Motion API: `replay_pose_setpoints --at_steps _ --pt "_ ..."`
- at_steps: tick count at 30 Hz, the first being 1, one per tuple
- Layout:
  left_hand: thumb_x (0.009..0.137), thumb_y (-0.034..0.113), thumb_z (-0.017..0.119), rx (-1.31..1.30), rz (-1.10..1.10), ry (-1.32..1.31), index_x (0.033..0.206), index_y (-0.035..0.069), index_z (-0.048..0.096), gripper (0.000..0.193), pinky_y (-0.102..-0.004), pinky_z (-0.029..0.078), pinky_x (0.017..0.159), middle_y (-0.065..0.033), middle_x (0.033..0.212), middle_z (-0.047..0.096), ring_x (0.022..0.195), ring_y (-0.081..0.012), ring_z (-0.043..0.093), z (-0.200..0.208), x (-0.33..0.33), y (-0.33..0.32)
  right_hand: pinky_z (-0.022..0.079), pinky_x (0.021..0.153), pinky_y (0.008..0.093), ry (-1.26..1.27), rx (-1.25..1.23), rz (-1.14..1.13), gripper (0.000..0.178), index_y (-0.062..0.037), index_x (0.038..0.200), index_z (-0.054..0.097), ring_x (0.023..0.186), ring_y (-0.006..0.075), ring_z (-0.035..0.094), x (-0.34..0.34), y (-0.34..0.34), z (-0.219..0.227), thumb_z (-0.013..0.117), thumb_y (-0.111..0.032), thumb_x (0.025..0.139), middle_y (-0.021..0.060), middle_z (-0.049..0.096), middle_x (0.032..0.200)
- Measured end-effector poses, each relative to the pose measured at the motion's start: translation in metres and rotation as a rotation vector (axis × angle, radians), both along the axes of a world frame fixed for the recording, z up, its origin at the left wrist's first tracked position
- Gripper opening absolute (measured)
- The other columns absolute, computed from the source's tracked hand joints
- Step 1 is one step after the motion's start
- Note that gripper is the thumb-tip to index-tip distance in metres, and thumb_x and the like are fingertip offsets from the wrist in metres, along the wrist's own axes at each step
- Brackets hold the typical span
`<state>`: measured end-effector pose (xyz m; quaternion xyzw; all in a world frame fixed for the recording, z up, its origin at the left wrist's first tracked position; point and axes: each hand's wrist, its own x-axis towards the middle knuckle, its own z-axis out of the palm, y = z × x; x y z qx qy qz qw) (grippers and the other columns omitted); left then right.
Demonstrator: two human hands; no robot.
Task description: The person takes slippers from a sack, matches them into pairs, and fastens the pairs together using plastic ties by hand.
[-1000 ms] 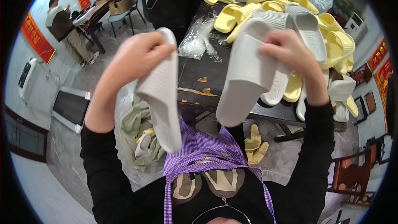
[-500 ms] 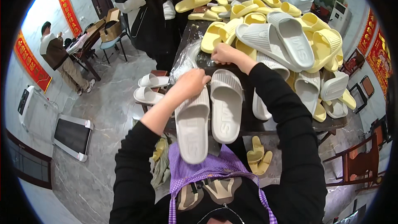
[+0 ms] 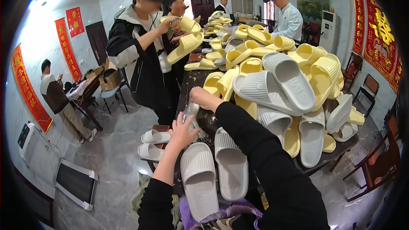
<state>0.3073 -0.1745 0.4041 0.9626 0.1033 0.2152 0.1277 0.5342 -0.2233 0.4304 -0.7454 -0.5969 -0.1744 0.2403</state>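
Note:
A pair of pale grey slide slippers lies toe-away at the near table edge: the left slipper (image 3: 200,183) and the right slipper (image 3: 231,166). Beyond them, my right hand (image 3: 203,97) pinches the upper part of a crumpled clear plastic bag (image 3: 191,111). My left hand (image 3: 182,133) has its fingers spread against the lower part of that plastic, just past the left slipper's toe end. To the right of my hands rises a heap of yellow slippers (image 3: 326,74) and grey slippers (image 3: 266,87), some stacked on others.
The dark table (image 3: 194,81) stretches away from me. Two white slippers (image 3: 155,136) sit on a small stool at the left. Across the table's left side a person in a black jacket (image 3: 149,72) holds yellow slippers. Another person in pale blue (image 3: 289,23) stands farther right.
My left hand has left the grey slipper and moved to the plastic, its fingers now spread. My right hand has shifted left with the plastic. The view has tilted up.

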Motion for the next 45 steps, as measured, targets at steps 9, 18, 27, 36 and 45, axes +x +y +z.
replay_pose_setpoints --at_steps 9,18,27,36,45 --pt "0.078 0.052 0.054 0.036 -0.040 0.369 0.126 0.028 0.045 0.055 -0.0535 0.034 0.092 -0.0136 0.139 0.030 0.117 -0.0379 0.041 0.003 0.023 0.003 0.049 0.046 0.0354 0.441 0.065 -0.448 0.028 0.0053 0.060 0.061 0.048 0.0264 0.058 0.005 -0.038 0.076 0.056 -0.017 0.076 0.0157 0.060 0.058" --pt "0.076 0.057 0.051 0.071 0.004 0.455 0.123 0.030 0.050 0.054 -0.0516 0.033 0.093 -0.0089 0.139 0.032 0.118 -0.0363 0.041 0.006 0.025 -0.006 0.046 0.037 0.0321 1.230 0.777 -0.274 0.018 -0.0009 0.063 0.057 0.046 0.0192 0.057 0.009 -0.110 0.169 0.055 -0.012 0.078 0.0098 0.058 0.058" --pt "0.074 0.056 0.053 0.065 0.020 0.436 0.123 0.030 0.049 0.055 -0.0504 0.033 0.094 -0.0079 0.139 0.033 0.117 -0.0352 0.042 0.003 0.025 -0.006 0.053 0.053 0.0328 1.269 1.291 -0.093 0.017 -0.0003 0.080 0.053 0.055 0.0191 0.056 0.035 -0.251 0.236 0.045 -0.011 0.089 0.0081 0.056 0.066" --pt "0.076 0.053 0.056 -0.032 -0.014 0.338 0.124 0.031 0.048 0.054 -0.0496 0.033 0.094 -0.0133 0.139 0.032 0.120 -0.0353 0.040 0.008 0.020 0.000 0.052 0.055 0.0352 1.264 1.362 0.036 0.016 -0.0013 0.082 0.053 0.060 0.0214 0.059 0.036 -0.289 0.238 0.044 -0.013 0.089 0.0094 0.057 0.070" --pt "0.076 0.048 0.060 -0.102 -0.091 0.089 0.124 0.028 0.050 0.053 -0.0501 0.031 0.095 -0.0168 0.138 0.031 0.122 -0.0349 0.037 0.023 0.009 0.006 0.051 0.067 0.0362 1.123 1.568 0.312 0.018 -0.0012 0.091 0.053 0.074 0.0226 0.062 0.016 -0.260 0.262 0.041 -0.014 0.093 0.0098 0.060 0.082"
